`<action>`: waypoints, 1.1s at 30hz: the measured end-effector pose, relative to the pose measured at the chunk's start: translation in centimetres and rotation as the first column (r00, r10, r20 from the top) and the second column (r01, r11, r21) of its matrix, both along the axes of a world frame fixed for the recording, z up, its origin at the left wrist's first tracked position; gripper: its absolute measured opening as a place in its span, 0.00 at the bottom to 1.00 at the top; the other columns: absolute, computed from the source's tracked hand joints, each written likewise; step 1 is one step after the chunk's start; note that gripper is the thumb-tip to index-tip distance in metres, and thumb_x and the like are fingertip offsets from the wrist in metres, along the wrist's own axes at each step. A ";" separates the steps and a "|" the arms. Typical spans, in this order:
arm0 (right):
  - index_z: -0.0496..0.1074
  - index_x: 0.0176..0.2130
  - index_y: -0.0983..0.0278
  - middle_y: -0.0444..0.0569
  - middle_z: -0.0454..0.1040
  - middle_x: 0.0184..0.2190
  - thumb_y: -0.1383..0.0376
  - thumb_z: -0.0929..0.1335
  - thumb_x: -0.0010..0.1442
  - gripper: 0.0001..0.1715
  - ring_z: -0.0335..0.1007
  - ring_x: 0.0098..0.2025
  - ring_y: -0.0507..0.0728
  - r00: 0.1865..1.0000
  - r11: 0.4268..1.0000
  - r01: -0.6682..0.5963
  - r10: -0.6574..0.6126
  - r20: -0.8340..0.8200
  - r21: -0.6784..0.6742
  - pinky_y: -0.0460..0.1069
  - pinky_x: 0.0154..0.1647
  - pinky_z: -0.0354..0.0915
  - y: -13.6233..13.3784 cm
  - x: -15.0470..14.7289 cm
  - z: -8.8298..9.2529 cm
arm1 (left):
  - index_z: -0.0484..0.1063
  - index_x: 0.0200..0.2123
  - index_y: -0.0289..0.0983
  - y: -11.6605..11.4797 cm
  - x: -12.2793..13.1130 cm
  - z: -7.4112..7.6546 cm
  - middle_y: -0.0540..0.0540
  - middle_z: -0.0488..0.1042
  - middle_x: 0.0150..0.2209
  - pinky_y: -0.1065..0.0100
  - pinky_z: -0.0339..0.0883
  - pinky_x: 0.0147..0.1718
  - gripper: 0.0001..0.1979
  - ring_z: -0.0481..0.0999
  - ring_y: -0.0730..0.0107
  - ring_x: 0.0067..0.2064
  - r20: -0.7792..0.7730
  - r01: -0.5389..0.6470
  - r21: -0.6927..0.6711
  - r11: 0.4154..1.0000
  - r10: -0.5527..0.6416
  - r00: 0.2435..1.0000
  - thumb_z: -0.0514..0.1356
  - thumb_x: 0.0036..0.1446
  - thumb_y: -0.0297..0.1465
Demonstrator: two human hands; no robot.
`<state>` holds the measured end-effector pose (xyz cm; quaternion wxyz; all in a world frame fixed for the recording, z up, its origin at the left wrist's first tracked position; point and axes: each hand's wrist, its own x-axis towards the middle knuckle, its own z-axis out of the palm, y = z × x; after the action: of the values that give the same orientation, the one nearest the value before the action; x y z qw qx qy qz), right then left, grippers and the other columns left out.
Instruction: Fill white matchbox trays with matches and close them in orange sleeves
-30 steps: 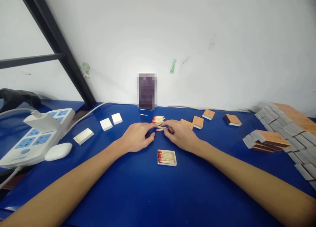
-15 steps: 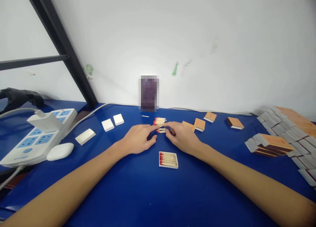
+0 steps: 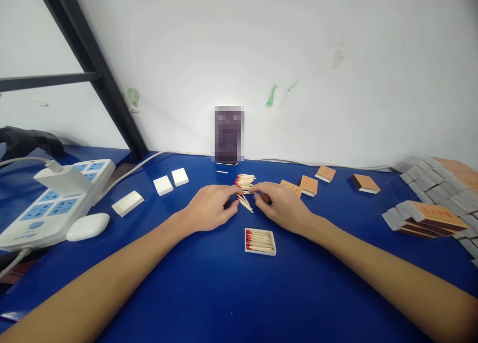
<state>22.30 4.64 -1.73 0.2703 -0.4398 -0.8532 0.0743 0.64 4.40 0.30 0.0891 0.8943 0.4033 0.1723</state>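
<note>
A loose pile of red-tipped matches point(image 3: 245, 181) lies on the blue table between my hands, with a few matches fanned out nearer to me. My left hand point(image 3: 209, 206) is at the red-head side, index fingertip touching the matches and thumb apart from it. From the other side, my right hand point(image 3: 281, 203) reaches its index fingertip to the plain ends; its thumb is apart and its other fingers curl under, partly hidden. Nearer to me, a white matchbox tray point(image 3: 260, 254) holds a layer of matches, heads to the left.
White trays point(image 3: 163, 185) lie to the left, near a power strip point(image 3: 52, 203) and a white earbud case point(image 3: 88, 227). Orange matchbox sleeves point(image 3: 308, 185) lie to the right, before stacked matchboxes point(image 3: 435, 216). A single match point(image 3: 221, 172) lies below a blurred upright panel point(image 3: 228, 139).
Several matches between my hands have separated from the pile and now slant toward me. My hands stay at the pile, fingertips slightly shifted. The whole view has shifted a little.
</note>
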 end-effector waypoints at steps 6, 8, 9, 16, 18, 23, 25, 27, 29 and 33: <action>0.73 0.39 0.65 0.46 0.72 0.28 0.68 0.61 0.63 0.11 0.62 0.27 0.51 0.984 0.985 -0.170 0.171 -0.047 0.021 0.47 0.30 0.58 -0.6 0.1 0.5 | 0.68 0.42 0.39 0.0 0.0 0.0 0.54 0.67 0.23 0.70 0.56 0.27 0.08 0.66 0.71 0.25 0.027 -0.010 -0.015 1.000 0.010 1.000 0.55 0.59 0.31; 0.74 0.42 0.65 0.45 0.70 0.26 0.66 0.62 0.64 0.12 0.62 0.26 0.51 0.977 0.977 -0.213 0.214 -0.023 0.025 0.47 0.29 0.57 -0.9 0.1 0.7 | 0.69 0.40 0.39 -0.1 0.0 0.0 0.54 0.67 0.23 0.70 0.55 0.26 0.07 0.66 0.72 0.25 0.038 -0.006 -0.010 1.000 0.006 0.999 0.55 0.59 0.31; 0.75 0.43 0.65 0.44 0.70 0.25 0.66 0.63 0.64 0.12 0.61 0.26 0.51 0.975 0.974 -0.223 0.224 -0.014 0.032 0.47 0.29 0.57 -0.9 0.1 0.8 | 0.69 0.40 0.39 -0.1 0.0 0.0 0.54 0.66 0.22 0.70 0.55 0.26 0.07 0.65 0.72 0.25 0.044 -0.003 -0.007 1.000 0.003 0.999 0.55 0.59 0.31; 0.77 0.38 0.63 0.45 0.69 0.25 0.65 0.64 0.64 0.12 0.61 0.26 0.50 0.980 0.979 -0.199 0.199 0.004 0.040 0.46 0.28 0.56 -0.7 0.1 0.5 | 0.73 0.40 0.39 0.0 0.0 -0.1 0.55 0.65 0.21 0.71 0.56 0.27 0.08 0.63 0.75 0.24 0.069 0.023 0.005 1.000 -0.023 0.997 0.56 0.58 0.29; 0.77 0.37 0.64 0.45 0.69 0.25 0.66 0.64 0.63 0.12 0.61 0.26 0.51 0.984 0.982 -0.181 0.181 0.009 0.046 0.47 0.28 0.56 -0.7 0.1 0.4 | 0.73 0.38 0.38 0.0 0.0 -0.1 0.55 0.64 0.21 0.71 0.55 0.27 0.07 0.63 0.75 0.23 0.074 0.026 0.006 1.000 -0.027 0.997 0.56 0.58 0.28; 0.76 0.37 0.65 0.45 0.68 0.24 0.67 0.63 0.63 0.11 0.61 0.26 0.51 0.991 0.988 -0.135 0.136 -0.014 0.075 0.47 0.29 0.56 -0.5 0.1 0.0 | 0.71 0.33 0.37 -0.1 0.0 0.0 0.55 0.65 0.21 0.72 0.54 0.26 0.04 0.62 0.76 0.23 0.084 0.021 0.000 1.000 -0.021 0.996 0.56 0.56 0.27; 0.75 0.37 0.65 0.44 0.67 0.24 0.67 0.64 0.62 0.10 0.61 0.26 0.51 0.993 0.991 -0.109 0.111 -0.028 0.074 0.47 0.29 0.56 -0.4 0.1 -0.1 | 0.70 0.32 0.37 0.0 0.0 0.0 0.56 0.64 0.21 0.72 0.53 0.26 0.03 0.62 0.77 0.23 0.092 0.015 -0.016 1.000 -0.014 0.996 0.56 0.55 0.28; 0.74 0.36 0.65 0.43 0.66 0.23 0.67 0.65 0.61 0.08 0.60 0.26 0.51 0.995 0.994 -0.092 0.094 -0.034 0.061 0.47 0.29 0.56 -0.4 0.1 -0.2 | 0.71 0.35 0.38 0.0 0.0 0.0 0.56 0.64 0.21 0.72 0.54 0.26 0.04 0.62 0.77 0.23 0.099 -0.001 -0.033 0.999 0.004 0.995 0.57 0.56 0.28; 0.74 0.35 0.64 0.43 0.66 0.23 0.68 0.65 0.61 0.07 0.59 0.25 0.50 0.995 0.995 -0.092 0.093 -0.030 0.046 0.47 0.28 0.55 -0.3 0.1 -0.2 | 0.71 0.39 0.38 0.0 0.0 0.0 0.57 0.64 0.20 0.72 0.54 0.26 0.07 0.62 0.77 0.23 0.103 -0.017 -0.046 0.999 0.022 0.994 0.57 0.56 0.30; 0.74 0.34 0.64 0.42 0.66 0.23 0.69 0.65 0.60 0.07 0.59 0.25 0.50 0.992 0.991 -0.121 0.123 -0.032 0.060 0.46 0.28 0.54 -0.2 0.2 -0.3 | 0.71 0.46 0.39 -0.1 0.0 0.2 0.57 0.64 0.20 0.72 0.56 0.26 0.14 0.63 0.76 0.23 0.099 -0.013 -0.077 0.997 0.021 0.995 0.57 0.56 0.30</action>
<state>22.48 4.44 -2.03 0.2929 -0.3774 -0.8754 0.0737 0.67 4.34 0.48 0.1418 0.8770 0.4124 0.2017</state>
